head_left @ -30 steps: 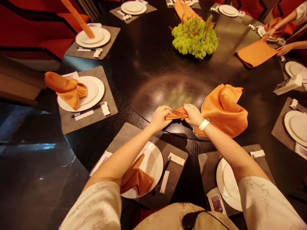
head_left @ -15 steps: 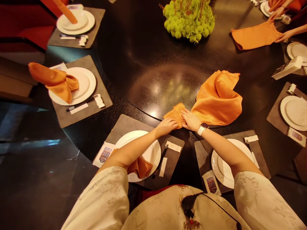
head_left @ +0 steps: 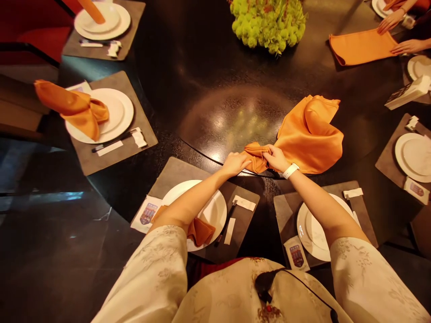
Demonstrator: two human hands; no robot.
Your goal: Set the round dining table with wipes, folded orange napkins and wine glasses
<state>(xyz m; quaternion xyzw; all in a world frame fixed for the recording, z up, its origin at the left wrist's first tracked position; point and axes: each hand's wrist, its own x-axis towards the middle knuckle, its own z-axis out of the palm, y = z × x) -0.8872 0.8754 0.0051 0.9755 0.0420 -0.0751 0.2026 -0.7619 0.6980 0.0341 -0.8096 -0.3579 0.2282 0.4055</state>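
An orange cloth napkin (head_left: 256, 157), bunched into small folds, lies between my hands at the near edge of the round dark turntable. My left hand (head_left: 235, 164) has its fingers closed on the napkin's left end. With thumb and fingers, my right hand (head_left: 276, 158) pinches the folds on the right side. Just beyond my right hand spreads a larger loose heap of orange cloth (head_left: 311, 134); I cannot tell whether it is joined to the folded piece. Below my left forearm, a white plate (head_left: 220, 208) carries another folded orange napkin (head_left: 203, 231).
A second white plate (head_left: 305, 224) sits under my right forearm. On the left, a plate (head_left: 127, 112) bears a shaped napkin (head_left: 77, 107). Green flowers (head_left: 269, 27) stand at the table's middle. At upper right, another person's hands (head_left: 392, 22) hold a flat orange napkin (head_left: 363, 47).
Both my hands went from lying over the folded napkin to gripping it, and its flat pleats are now crumpled closer together. The other person's napkin now lies flatter.
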